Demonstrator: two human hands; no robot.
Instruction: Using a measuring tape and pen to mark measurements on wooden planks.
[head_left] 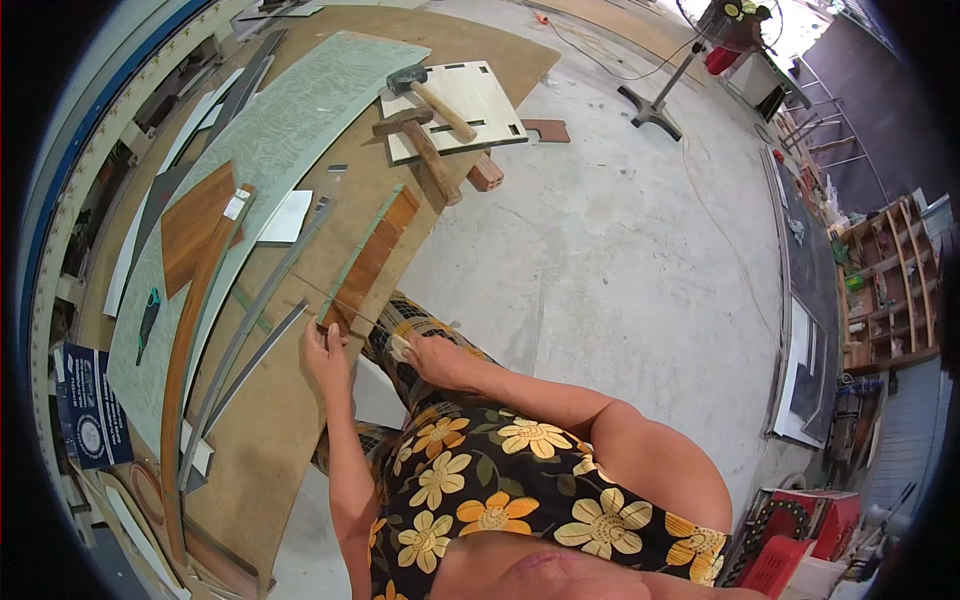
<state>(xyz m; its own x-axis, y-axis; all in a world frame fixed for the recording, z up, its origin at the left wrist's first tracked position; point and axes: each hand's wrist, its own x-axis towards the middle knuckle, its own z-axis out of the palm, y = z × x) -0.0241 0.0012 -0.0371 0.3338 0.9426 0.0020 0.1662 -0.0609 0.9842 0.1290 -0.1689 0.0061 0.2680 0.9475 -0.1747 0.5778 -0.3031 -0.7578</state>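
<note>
So the wood-brown strip is lying along the table's right edge, green trim down its left side. Left hand is at its near end, thumb and fingers pinching it, looks like. Right hand is just off the table's right edge, fingers curled by a pale bit; can't tell if it's gripped. I'd guess the strip's light, bendy lengthwise, a bit slick on the face, and chip-prone at the corners, so I'd grab the long edges near both ends.
</note>
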